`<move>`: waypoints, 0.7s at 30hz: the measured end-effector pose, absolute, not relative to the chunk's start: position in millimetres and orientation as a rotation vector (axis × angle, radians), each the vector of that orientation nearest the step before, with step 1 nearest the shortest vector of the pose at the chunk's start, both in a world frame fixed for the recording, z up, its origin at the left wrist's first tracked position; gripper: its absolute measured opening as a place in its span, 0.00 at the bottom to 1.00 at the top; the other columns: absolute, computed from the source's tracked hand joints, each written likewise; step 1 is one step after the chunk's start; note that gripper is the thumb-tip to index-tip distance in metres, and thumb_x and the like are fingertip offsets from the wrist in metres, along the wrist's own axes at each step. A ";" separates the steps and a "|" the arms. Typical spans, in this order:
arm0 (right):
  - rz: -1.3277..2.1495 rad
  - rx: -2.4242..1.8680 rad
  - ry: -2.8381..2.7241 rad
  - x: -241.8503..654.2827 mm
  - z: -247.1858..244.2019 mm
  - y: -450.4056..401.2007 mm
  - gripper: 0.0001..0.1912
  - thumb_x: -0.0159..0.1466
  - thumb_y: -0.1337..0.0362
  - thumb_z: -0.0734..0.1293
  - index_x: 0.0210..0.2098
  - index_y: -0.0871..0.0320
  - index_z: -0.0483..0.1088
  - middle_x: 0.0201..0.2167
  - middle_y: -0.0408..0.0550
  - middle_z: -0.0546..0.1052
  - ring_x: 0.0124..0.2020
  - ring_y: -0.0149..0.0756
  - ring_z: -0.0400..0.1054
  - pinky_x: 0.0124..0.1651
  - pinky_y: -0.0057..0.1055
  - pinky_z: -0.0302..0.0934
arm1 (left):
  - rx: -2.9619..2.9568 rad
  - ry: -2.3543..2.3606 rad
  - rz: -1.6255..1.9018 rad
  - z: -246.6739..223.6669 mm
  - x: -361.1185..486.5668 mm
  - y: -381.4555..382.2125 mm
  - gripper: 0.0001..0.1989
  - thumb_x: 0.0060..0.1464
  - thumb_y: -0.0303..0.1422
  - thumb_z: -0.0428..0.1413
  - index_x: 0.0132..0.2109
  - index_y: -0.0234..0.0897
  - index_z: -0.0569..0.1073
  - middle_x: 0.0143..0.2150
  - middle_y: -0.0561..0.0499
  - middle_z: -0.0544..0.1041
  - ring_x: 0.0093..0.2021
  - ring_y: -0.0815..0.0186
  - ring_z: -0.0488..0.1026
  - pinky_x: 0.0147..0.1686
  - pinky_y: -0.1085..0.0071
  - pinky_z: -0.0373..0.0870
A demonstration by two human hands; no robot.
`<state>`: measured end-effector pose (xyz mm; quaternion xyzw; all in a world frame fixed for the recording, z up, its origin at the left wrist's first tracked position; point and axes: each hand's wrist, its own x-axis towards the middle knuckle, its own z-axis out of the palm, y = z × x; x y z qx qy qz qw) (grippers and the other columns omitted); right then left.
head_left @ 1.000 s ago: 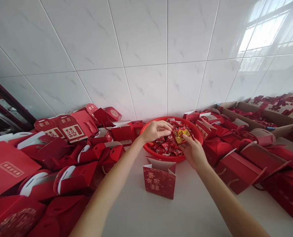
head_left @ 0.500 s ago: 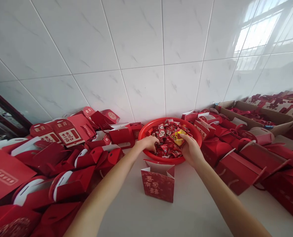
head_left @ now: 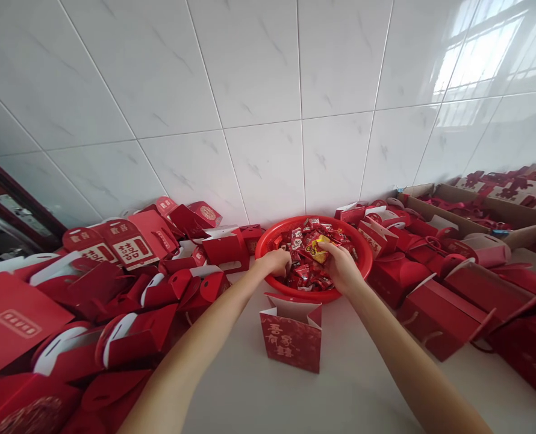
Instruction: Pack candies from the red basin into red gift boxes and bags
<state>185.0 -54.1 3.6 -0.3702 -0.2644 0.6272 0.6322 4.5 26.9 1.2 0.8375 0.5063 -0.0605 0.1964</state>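
A round red plastic basket [head_left: 362,265] holds many small wrapped sweets [head_left: 302,274], mostly in red wrappers. Over its left side, my left hand [head_left: 276,263] is closed with the fingers curled down among the sweets; what they hold, if anything, is hidden. At the basket's right side my right hand [head_left: 344,267] pinches a yellow-wrapped sweet [head_left: 317,248] between thumb and fingers. In front of the basket stands an upright red paper gift box [head_left: 291,337] with pale lettering, its top open.
Red gift boxes [head_left: 137,337] crowd the left of the white table [head_left: 268,404], and more red boxes [head_left: 444,307] line the right. A cardboard carton [head_left: 516,232] with red items sits at the back right. A tiled wall [head_left: 268,169] rises behind.
My right hand has shifted slightly left over the basket with the yellow-wrapped sweet. My left hand stays at the basket's left side, its fingers curled down. The view has moved a little.
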 end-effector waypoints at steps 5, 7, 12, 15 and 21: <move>1.406 -0.865 -0.612 185.4 1.3 -53.3 0.12 0.50 0.63 0.76 0.31 0.55 0.72 0.31 0.43 0.80 0.31 0.37 0.74 0.29 0.31 0.69 | 2.190 1.258 0.203 4.8 -3.8 29.5 0.07 0.43 0.37 0.65 0.28 0.38 0.81 0.27 0.51 0.80 0.32 0.63 0.76 0.34 0.72 0.70; 1.386 -0.873 -0.597 185.9 0.6 -52.5 0.12 0.50 0.62 0.76 0.31 0.55 0.72 0.33 0.44 0.80 0.33 0.38 0.74 0.29 0.31 0.70 | 2.094 1.205 0.395 8.2 -7.4 28.6 0.14 0.47 0.43 0.64 0.33 0.36 0.82 0.32 0.48 0.82 0.35 0.62 0.76 0.37 0.70 0.72; 1.345 -0.873 -0.567 185.5 -0.4 -51.2 0.09 0.50 0.63 0.74 0.30 0.54 0.72 0.36 0.43 0.79 0.40 0.40 0.74 0.34 0.35 0.75 | 1.853 1.106 0.755 19.0 -12.2 18.2 0.25 0.48 0.54 0.63 0.40 0.35 0.79 0.37 0.46 0.81 0.38 0.61 0.77 0.41 0.65 0.73; 1.360 -0.866 -0.582 184.7 1.7 -52.9 0.10 0.49 0.63 0.74 0.30 0.54 0.72 0.37 0.44 0.79 0.42 0.43 0.74 0.34 0.38 0.76 | 1.743 1.037 0.878 25.7 -9.0 9.5 0.28 0.48 0.56 0.62 0.42 0.35 0.77 0.40 0.46 0.81 0.39 0.62 0.77 0.44 0.64 0.74; 1.412 -0.797 -0.763 184.1 8.3 -61.0 0.19 0.49 0.57 0.79 0.38 0.55 0.77 0.41 0.47 0.82 0.43 0.44 0.76 0.32 0.35 0.75 | 1.702 0.942 1.029 31.0 16.0 -2.8 0.26 0.46 0.54 0.65 0.39 0.35 0.79 0.41 0.48 0.82 0.43 0.61 0.77 0.49 0.63 0.73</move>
